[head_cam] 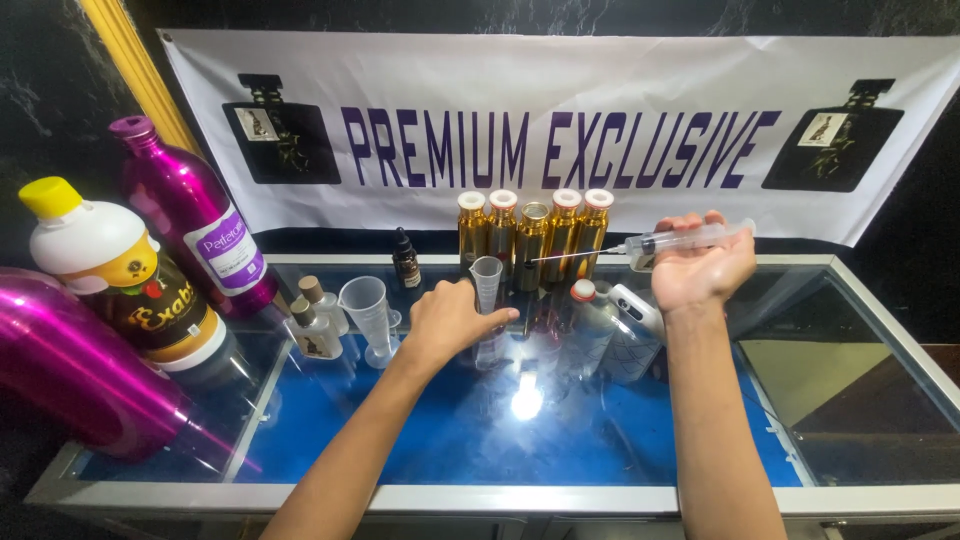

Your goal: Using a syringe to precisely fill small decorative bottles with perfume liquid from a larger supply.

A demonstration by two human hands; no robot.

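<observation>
Glass-topped display counter with a blue base beneath, white banner hung on the dark wall behind.

Right hand raised above the counter, fingers curled tight around a clear plastic syringe; the barrel lies roughly level, and its long thin needle points left toward the gold bottles. Left hand low over the glass, fingers loosely bent and holding nothing, thumb tip at or just beside the base of a small clear measuring cylinder; actual contact cannot be told.

Five gold bottles stand in a row just behind the cylinder, four with white caps, the middle one uncapped. Small dark dropper bottle to their left. Clear measuring cup and two small cork-topped bottles further left. Clear jug with red cap below the right hand. Tall magenta metal bottle and yellow-capped bottle at far left.
</observation>
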